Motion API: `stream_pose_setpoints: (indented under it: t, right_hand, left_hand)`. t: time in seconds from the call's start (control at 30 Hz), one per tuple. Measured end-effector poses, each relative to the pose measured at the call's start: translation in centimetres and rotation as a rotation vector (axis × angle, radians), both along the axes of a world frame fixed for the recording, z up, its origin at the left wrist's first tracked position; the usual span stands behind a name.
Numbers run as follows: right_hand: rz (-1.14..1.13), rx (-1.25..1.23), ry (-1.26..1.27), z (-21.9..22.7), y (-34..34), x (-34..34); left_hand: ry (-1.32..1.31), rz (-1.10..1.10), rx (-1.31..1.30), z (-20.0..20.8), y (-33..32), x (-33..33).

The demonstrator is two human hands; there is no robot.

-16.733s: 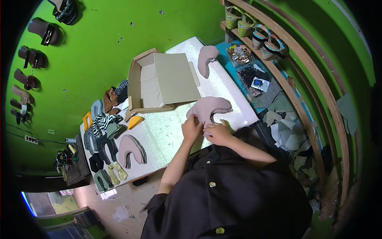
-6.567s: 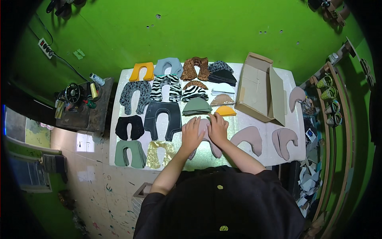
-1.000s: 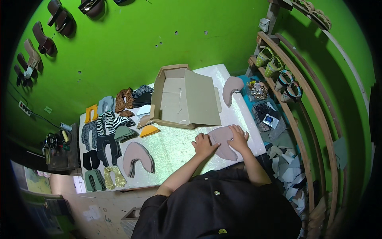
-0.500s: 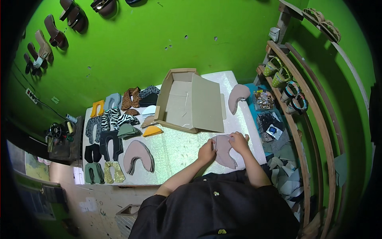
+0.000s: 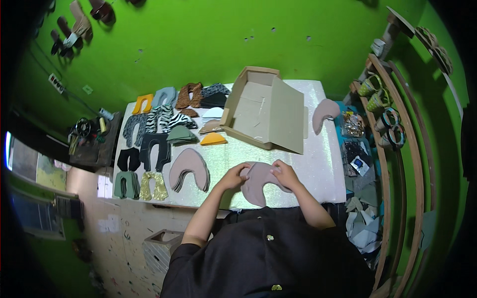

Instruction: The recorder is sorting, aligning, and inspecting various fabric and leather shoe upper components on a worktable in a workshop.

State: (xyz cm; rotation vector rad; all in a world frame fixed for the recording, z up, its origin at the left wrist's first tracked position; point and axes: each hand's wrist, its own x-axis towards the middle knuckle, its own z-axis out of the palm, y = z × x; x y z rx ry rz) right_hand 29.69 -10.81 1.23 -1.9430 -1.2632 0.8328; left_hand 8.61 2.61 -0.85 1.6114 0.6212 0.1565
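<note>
A mauve curved shoe-upper piece (image 5: 257, 183), cut like a wide horseshoe, is between my hands at the table's front edge. My left hand (image 5: 234, 177) grips its left side with the fingers closed. My right hand (image 5: 284, 175) pinches its upper right part. To the left lies a stack of similar mauve pieces (image 5: 188, 166), fanned a little. Another mauve group (image 5: 324, 113) rests at the table's right side. Beyond my hands stands an open cardboard box (image 5: 251, 107), its lid folded out to the right.
Piles of cut pieces cover the table's left: zebra-striped (image 5: 158, 118), black (image 5: 156, 149), green (image 5: 127, 185), gold (image 5: 153, 186) and yellow (image 5: 213, 139). A wooden rack (image 5: 397, 174) with sandals (image 5: 377, 99) stands right. Scraps (image 5: 365, 226) lie beneath it. A dark side table (image 5: 94, 146) is left.
My hands have moved left along the table with the mauve piece, and it has turned so its opening faces lower right. The whole view has shifted, with the table appearing further right and higher.
</note>
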Motion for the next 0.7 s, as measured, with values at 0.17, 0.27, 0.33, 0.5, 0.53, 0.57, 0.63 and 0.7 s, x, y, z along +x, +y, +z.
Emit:
stream_pose_setpoints:
  t: [0.17, 0.27, 0.33, 0.5, 0.53, 0.57, 0.63, 0.7]
  right_hand:
    - [0.064, 0.099, -0.184, -1.5, 2.3, -3.7]
    - [0.029, 0.222, -0.450, -0.6, 2.3, -5.2]
    - [0.049, 0.275, -0.518, -0.6, 2.0, -5.4]
    - [0.087, 0.379, -0.547, 0.5, 1.5, -5.8]
    - [0.094, 0.378, -0.549, 0.4, 1.5, -5.8]
    - [0.066, 0.414, -0.451, 0.4, 1.5, -5.8]
    - [0.045, 0.449, -0.356, 0.6, 1.7, -5.8]
    - [-0.058, 0.420, -0.251, 0.8, 1.9, -5.8]
  left_hand:
    - [0.311, 0.200, 0.556, 3.1, 0.0, -2.4]
    - [0.247, 0.500, 0.835, 2.9, -1.5, -2.7]
    - [0.199, 0.451, 0.776, 2.8, -2.3, -2.6]
    - [0.307, 0.405, 0.619, 2.4, -3.8, -2.1]
    - [0.306, 0.412, 0.614, 2.0, -3.8, -2.2]
    - [0.357, 0.352, 0.654, 1.6, -3.7, -2.3]
    - [0.404, 0.299, 0.690, 1.0, -3.9, -2.6]
    - [0.333, 0.302, 0.701, 1.5, -4.0, -3.0]
